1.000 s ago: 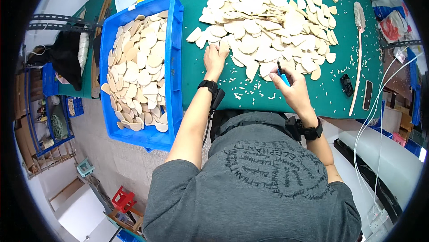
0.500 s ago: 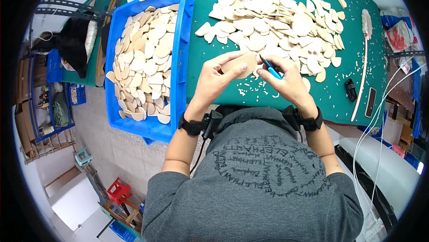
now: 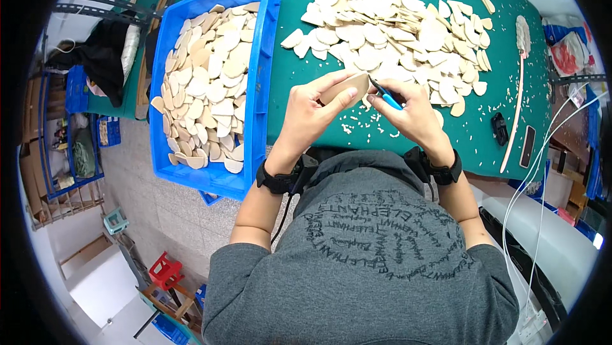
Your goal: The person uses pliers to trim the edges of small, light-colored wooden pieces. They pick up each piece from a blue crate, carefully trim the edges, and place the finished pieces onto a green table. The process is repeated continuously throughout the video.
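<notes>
A flat, matte tan piece (image 3: 344, 89) with a curved edge is pinched between the thumb and fingers of the left hand (image 3: 309, 115), raised above the green tabletop (image 3: 462, 144). Just beside its right end, the dark tip of a slim blue-handled tool (image 3: 391, 100) is held, gripped by the right hand (image 3: 413, 115). Thin pale shavings (image 3: 347, 129) are strewn below; rounded pieces (image 3: 366, 59) are heaped beyond, and a rigid blue bin (image 3: 260, 100) is filled with more.
</notes>
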The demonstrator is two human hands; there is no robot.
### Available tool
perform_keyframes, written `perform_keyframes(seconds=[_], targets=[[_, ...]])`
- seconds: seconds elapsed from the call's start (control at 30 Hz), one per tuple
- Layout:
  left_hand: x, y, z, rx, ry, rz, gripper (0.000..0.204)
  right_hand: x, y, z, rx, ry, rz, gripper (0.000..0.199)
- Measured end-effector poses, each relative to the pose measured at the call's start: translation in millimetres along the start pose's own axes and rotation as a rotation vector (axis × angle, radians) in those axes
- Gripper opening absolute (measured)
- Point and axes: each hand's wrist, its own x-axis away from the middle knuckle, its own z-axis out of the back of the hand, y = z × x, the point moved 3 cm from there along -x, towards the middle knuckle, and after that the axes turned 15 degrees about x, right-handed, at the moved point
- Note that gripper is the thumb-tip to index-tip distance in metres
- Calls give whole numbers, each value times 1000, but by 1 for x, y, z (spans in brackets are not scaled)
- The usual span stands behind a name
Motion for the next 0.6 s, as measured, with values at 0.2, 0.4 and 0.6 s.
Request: perform_keyframes(seconds=[0.2,0.4,0.6], targets=[[1,-6,-1,-31,-1,-58,33,1,8,-6,23,42,-7,20],[3,-11,4,197,-2,28,33,1,9,-11,-159,3,-157,21],[9,-8,25,204,121,96,31,-10,10,-5,-503,-3,-95,24]])
